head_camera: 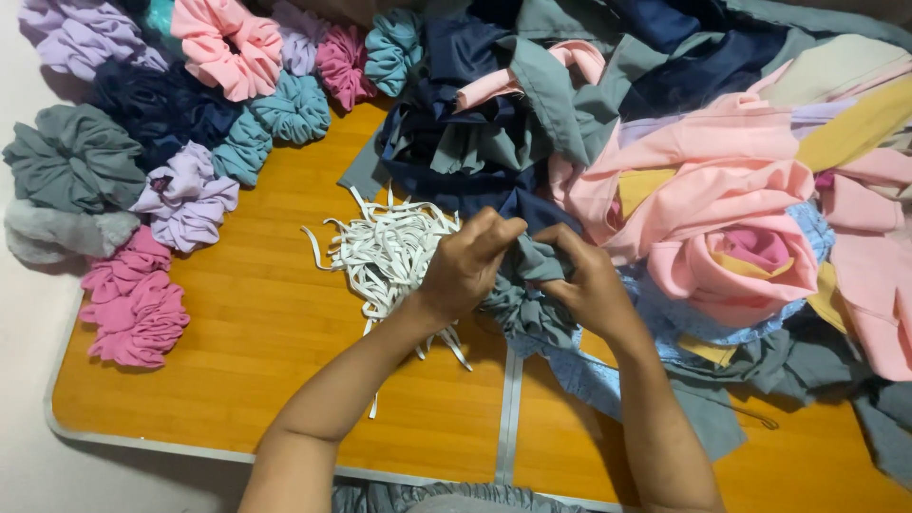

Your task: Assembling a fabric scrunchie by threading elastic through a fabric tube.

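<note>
both hands, left hand (465, 266) and right hand (589, 285), pinch closed on a grey scrunchie (530, 302). it is gathered and ruffled, just right of the white elastic pile (385, 252).

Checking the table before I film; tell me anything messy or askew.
The fabric pile sprawls unfolded over the table's right side, and the white elastic strips lie tangled beside the left hand.
</note>
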